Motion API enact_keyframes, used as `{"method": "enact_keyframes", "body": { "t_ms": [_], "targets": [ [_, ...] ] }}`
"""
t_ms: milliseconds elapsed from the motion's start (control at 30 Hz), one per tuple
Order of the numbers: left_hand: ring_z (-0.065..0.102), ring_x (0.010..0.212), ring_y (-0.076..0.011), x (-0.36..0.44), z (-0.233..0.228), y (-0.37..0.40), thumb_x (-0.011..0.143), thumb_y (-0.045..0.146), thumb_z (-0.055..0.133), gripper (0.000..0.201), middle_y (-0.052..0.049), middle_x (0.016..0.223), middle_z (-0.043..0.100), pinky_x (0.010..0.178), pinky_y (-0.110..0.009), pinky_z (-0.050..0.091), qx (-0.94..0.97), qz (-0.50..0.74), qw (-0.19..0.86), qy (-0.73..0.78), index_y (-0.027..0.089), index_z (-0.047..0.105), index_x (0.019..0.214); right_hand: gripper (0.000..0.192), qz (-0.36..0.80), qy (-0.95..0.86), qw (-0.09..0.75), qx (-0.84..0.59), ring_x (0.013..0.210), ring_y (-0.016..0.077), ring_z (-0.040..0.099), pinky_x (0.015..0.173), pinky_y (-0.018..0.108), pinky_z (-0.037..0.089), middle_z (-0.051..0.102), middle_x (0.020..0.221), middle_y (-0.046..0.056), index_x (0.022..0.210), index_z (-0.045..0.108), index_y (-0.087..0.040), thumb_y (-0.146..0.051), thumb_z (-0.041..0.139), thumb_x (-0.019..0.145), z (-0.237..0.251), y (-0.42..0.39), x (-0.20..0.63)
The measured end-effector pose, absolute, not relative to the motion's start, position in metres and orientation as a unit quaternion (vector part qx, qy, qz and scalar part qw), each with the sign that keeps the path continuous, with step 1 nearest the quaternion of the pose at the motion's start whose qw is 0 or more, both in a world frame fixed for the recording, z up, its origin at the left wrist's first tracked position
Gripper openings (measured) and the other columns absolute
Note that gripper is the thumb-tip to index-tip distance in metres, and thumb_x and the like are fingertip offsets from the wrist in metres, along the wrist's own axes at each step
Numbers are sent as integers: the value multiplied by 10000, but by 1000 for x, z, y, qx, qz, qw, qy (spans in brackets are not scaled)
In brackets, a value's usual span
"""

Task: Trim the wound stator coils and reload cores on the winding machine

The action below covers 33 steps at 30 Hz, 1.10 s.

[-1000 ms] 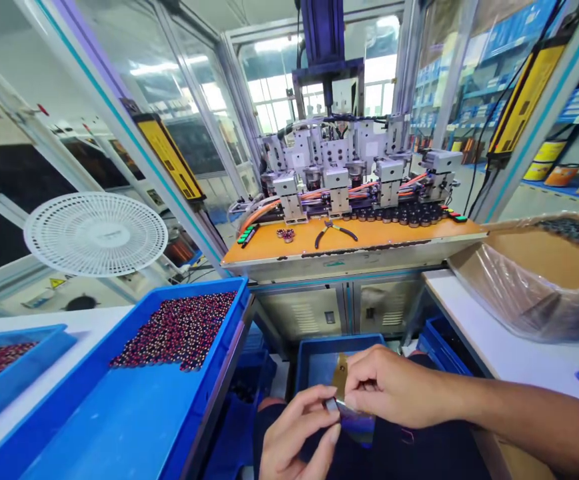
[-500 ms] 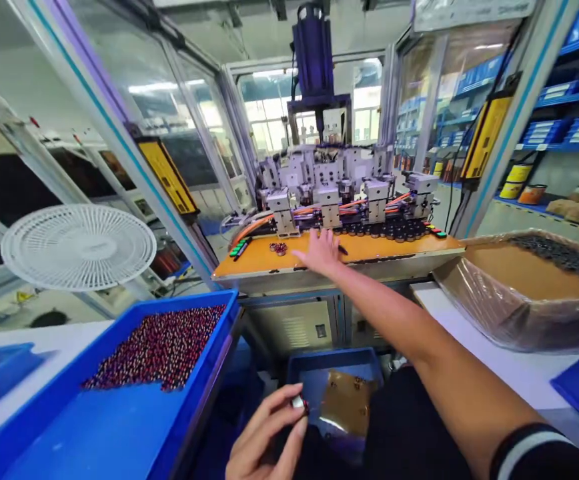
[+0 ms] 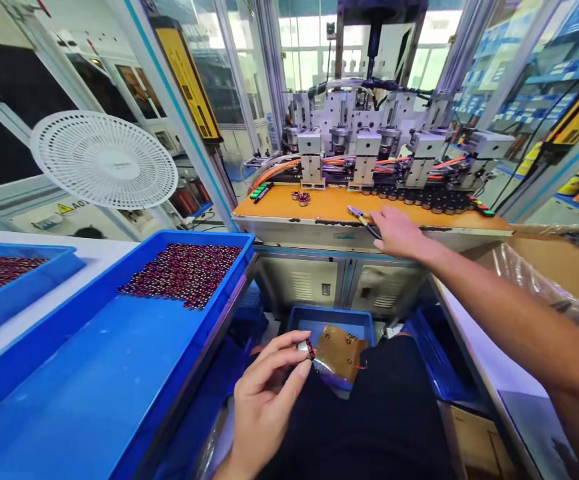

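Down near my lap, my left hand [image 3: 264, 400] pinches a small metal part [image 3: 305, 347] with red wire between thumb and fingertips, fingers closed on it, just above the dark cloth over my legs. Right beside it lies a brownish plastic bag [image 3: 340, 352], resting against a small blue bin [image 3: 329, 317] under the machine.

My right hand [image 3: 398, 233] is stretched out to the orange worktop [image 3: 329, 203] of the machine, fingers curled around the dark handles of a pair of pliers [image 3: 362, 219]; the metal nose points away to the left, close to the worktop's front edge. Two small reddish coils [image 3: 300, 197] sit further left on the same worktop, well apart from the pliers.

On my left, a big blue tray [image 3: 94, 373] holds a heap of dark red parts [image 3: 184, 265] at its far end. A white fan [image 3: 103, 160] stands behind it. A cardboard box lined with plastic [image 3: 559, 267] sits beyond my right forearm.
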State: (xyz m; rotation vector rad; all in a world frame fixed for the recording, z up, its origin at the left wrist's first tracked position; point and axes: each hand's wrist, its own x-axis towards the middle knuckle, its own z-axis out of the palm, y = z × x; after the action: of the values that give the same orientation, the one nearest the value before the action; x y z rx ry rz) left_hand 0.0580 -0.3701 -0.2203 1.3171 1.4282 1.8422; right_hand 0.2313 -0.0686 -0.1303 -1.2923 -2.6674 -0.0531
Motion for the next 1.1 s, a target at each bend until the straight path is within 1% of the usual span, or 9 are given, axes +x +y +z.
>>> {"method": "enact_keyframes", "body": {
  "t_ms": [67, 167, 233, 300, 433, 733, 833, 933, 1100],
  "targets": [
    [719, 1026, -236, 62, -221, -370, 812, 117, 709, 149, -100, 1079, 753, 779, -318, 629, 479, 674, 242, 508, 228, 770, 891, 656, -29, -903, 120, -412, 1239, 350, 462, 1067, 481, 384, 481, 1304, 224, 1389, 404, -58, -139, 597, 767, -147, -99, 245],
    [721, 1023, -217, 66, -220, -372, 814, 102, 704, 182, -83, 1087, 753, 784, -295, 627, 479, 680, 247, 497, 244, 770, 908, 645, 21, -911, 176, -373, 1128, 260, 548, 981, 382, 484, 496, 1253, 179, 1424, 315, -98, -158, 528, 817, -184, -158, 262],
    [724, 1015, -203, 66, -218, -373, 816, 97, 701, 196, -73, 1085, 755, 789, -277, 624, 476, 683, 247, 495, 251, 772, 913, 484, 174, -887, 256, -342, 926, 203, 615, 840, 327, 542, 574, 1078, 103, 1306, 427, -170, -153, 505, 828, -213, -202, 272],
    [729, 997, -197, 66, -216, -373, 815, 96, 702, 196, -72, 1077, 758, 789, -269, 624, 473, 684, 251, 496, 249, 775, 912, 421, 290, -863, 260, -321, 934, 193, 638, 854, 316, 547, 610, 1059, 86, 1263, 479, -199, -162, 515, 845, -238, -244, 282],
    [728, 997, -195, 66, -217, -373, 818, 93, 696, 200, -71, 1084, 757, 801, -273, 623, 473, 677, 256, 502, 247, 773, 920, 608, 405, -837, 232, -285, 979, 194, 666, 962, 347, 535, 650, 1130, 104, 1437, 418, -228, -142, 542, 848, -261, -305, 298],
    [721, 1024, -221, 72, -223, -369, 818, 86, 691, 208, -78, 1099, 754, 832, -316, 622, 490, 654, 265, 512, 241, 765, 935, 769, 490, -820, 132, -264, 1319, 294, 504, 1135, 511, 369, 617, 1295, 164, 1484, 437, -180, -139, 568, 727, -240, -319, 295],
    [721, 1024, -210, 72, -222, -370, 815, 81, 693, 227, -67, 1095, 758, 839, -301, 615, 500, 646, 256, 516, 252, 762, 947, 752, 493, -820, 136, -259, 1276, 295, 537, 1130, 518, 372, 592, 1326, 177, 1473, 448, -160, -144, 562, 730, -240, -317, 290],
    [724, 1016, -212, 72, -221, -372, 813, 81, 694, 222, -65, 1080, 764, 829, -296, 616, 510, 641, 247, 518, 250, 761, 940, 767, 497, -817, 180, -230, 1168, 255, 598, 1108, 478, 408, 664, 1168, 128, 1461, 453, -187, -95, 544, 706, -239, -316, 284],
    [720, 1014, -189, 72, -221, -372, 818, 77, 688, 238, -50, 1089, 762, 839, -271, 610, 513, 635, 256, 517, 263, 756, 949, 849, 511, -796, 273, -175, 875, 156, 627, 842, 312, 540, 644, 983, 30, 1469, 405, -317, -18, 496, 680, -237, -314, 275]
  ]
}}
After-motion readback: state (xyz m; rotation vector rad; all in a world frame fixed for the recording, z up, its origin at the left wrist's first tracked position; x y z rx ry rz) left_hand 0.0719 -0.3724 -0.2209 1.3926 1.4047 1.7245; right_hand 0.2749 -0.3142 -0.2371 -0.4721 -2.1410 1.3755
